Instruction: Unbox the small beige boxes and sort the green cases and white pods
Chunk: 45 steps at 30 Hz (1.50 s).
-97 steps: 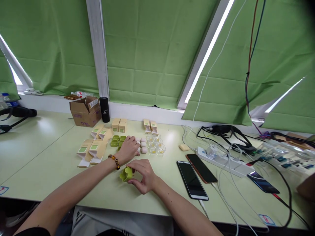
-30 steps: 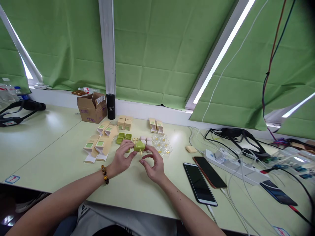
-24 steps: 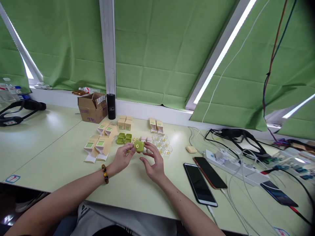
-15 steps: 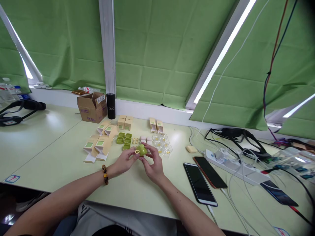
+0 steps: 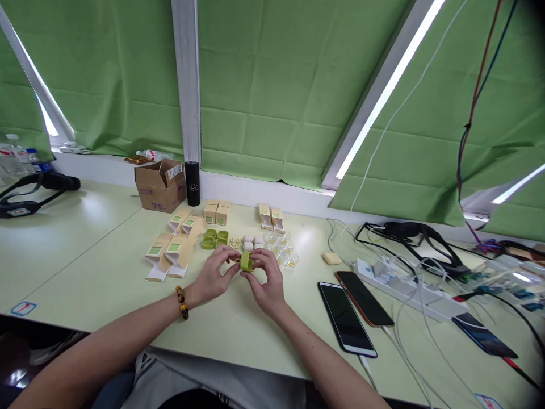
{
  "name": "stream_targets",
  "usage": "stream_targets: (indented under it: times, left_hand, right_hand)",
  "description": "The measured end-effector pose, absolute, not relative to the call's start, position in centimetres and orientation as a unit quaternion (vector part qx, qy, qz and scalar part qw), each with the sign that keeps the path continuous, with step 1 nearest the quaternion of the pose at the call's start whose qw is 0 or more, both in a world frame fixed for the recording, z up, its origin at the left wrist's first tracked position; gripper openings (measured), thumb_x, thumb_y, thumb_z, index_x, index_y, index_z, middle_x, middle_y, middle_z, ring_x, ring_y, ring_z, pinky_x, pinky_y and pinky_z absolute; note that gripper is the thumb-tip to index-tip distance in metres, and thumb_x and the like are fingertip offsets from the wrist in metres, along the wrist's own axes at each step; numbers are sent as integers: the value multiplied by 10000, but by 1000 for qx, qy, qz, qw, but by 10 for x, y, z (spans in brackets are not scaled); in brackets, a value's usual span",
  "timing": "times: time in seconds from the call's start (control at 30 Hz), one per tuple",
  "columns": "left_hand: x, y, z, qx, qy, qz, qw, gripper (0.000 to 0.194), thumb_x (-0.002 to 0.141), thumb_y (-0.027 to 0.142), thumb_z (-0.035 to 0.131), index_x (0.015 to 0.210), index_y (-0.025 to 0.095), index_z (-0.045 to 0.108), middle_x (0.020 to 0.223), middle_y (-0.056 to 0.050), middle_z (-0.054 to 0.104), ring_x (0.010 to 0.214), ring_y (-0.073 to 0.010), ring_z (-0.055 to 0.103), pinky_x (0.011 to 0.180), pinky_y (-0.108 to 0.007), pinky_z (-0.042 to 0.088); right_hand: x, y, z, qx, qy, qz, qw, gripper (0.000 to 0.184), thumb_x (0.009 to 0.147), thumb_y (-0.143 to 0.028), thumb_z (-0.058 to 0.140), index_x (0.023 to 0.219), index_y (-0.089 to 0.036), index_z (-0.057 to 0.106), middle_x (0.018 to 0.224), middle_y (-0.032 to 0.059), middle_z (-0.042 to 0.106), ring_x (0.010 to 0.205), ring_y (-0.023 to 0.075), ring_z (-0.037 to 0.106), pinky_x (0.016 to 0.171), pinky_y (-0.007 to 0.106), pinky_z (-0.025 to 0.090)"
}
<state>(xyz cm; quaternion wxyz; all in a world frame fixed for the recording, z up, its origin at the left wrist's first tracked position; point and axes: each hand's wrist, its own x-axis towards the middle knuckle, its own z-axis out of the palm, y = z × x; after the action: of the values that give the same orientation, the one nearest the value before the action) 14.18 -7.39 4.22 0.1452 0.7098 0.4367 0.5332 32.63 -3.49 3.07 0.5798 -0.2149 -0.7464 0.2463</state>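
Observation:
In the head view, a small green cup-shaped case (image 5: 246, 261) is held above the table, between my two hands. My right hand (image 5: 268, 283) grips it from the right, with the thumb below and the fingers on top. At its left side my left hand (image 5: 216, 274) pinches a small cream loop (image 5: 238, 261), partly hidden by the fingertips. Several green open cases (image 5: 208, 243) lie just beyond my left hand. Beside them are small cream pieces (image 5: 234, 242), pale pink blocks (image 5: 248, 246) and clear plastic covers (image 5: 279, 243).
Opened kraft boxes (image 5: 176, 250) lie left, more kraft boxes (image 5: 217, 212) behind. A cardboard carton (image 5: 159, 190) and black cylinder (image 5: 192, 183) stand at the wall. To the right are phones (image 5: 347, 318), a power strip (image 5: 404, 287), cables and a black headset (image 5: 413, 241).
Earlier my left hand reached among the small pieces while my right held the green case. Since then both hands came together on it, turning it; the loop now sits at its left side.

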Motion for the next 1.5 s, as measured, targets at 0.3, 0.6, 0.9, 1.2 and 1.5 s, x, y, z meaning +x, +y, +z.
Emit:
stream_targets:
  times: [0.3,0.6,0.9,1.2,1.5]
  left_hand:
    - [143,-72,40,692,430,562,141,133,954,234,628,1014,187,736,969,-89,723,897,-193,677,768,-306,571]
    - [144,-71,40,653,460,556,230,180,910,202,591,822,169,745,744,-34,719,650,-135,640,616,-239,516]
    - [145,-71,35,637,451,567,262,173,890,214,583,785,171,713,720,-24,685,653,-132,611,636,-240,512]
    - [138,-70,40,676,429,555,226,263,950,297,652,1172,194,747,1154,-122,761,1042,-238,711,919,-376,581]
    - [128,-68,44,740,365,525,208,464,957,312,689,1411,239,626,1375,-159,643,1374,-300,515,1151,-547,455]
  right_hand:
    - [328,-35,28,-220,-758,231,569,495,913,-170,702,1376,-291,578,1280,114,579,1142,257,612,894,427,611]
    - [328,-35,29,-206,-780,196,557,488,925,-159,679,1386,-298,601,1229,119,573,1100,260,621,839,405,619]
    - [328,-34,27,-207,-778,197,559,490,925,-174,679,1390,-317,621,1220,110,587,1093,258,633,828,393,621]
    - [329,-36,35,-204,-786,144,565,535,940,-141,623,1441,-322,573,1244,125,610,1157,290,626,917,480,610]
    - [331,-34,36,-153,-817,117,544,573,943,-92,559,1468,-311,486,1325,122,667,1258,309,631,1018,567,571]
